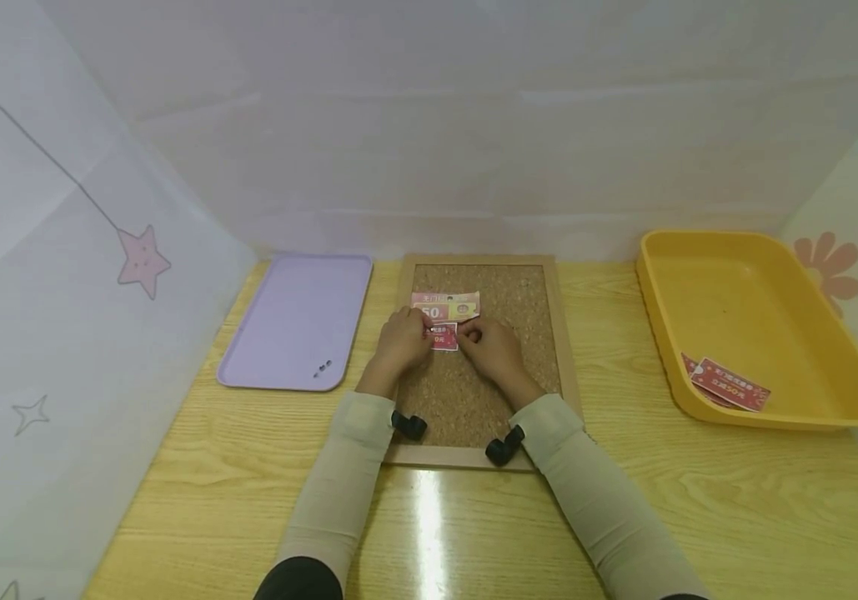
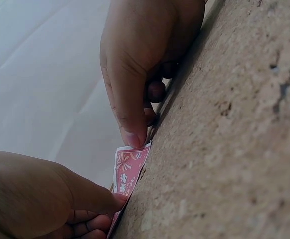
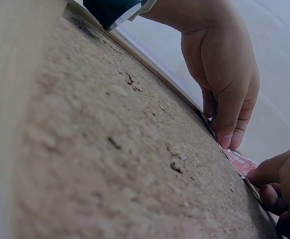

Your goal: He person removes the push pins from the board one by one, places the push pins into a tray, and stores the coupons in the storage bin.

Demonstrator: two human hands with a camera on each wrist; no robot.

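A small red coupon [image 1: 444,337] lies low over the cork board [image 1: 489,408], just below a larger red and yellow coupon [image 1: 447,307]. My left hand [image 1: 402,342] pinches its left end between thumb and fingers, and a small bright spot shows by the thumb. The opposite end is pinched by my right hand [image 1: 492,353]. In the left wrist view the red coupon [image 2: 127,172] stretches between both thumbs, one edge right at the cork. From the right wrist, the same coupon [image 3: 240,163] appears partly covered by fingertips.
Left of the board sits a purple tray [image 1: 301,317] with several small dark pieces [image 1: 322,368] near its front corner. At the right, a yellow bin [image 1: 766,317] contains red coupons [image 1: 731,384]. Pale printed sheets [image 1: 436,150] wall in the wooden table [image 1: 233,492].
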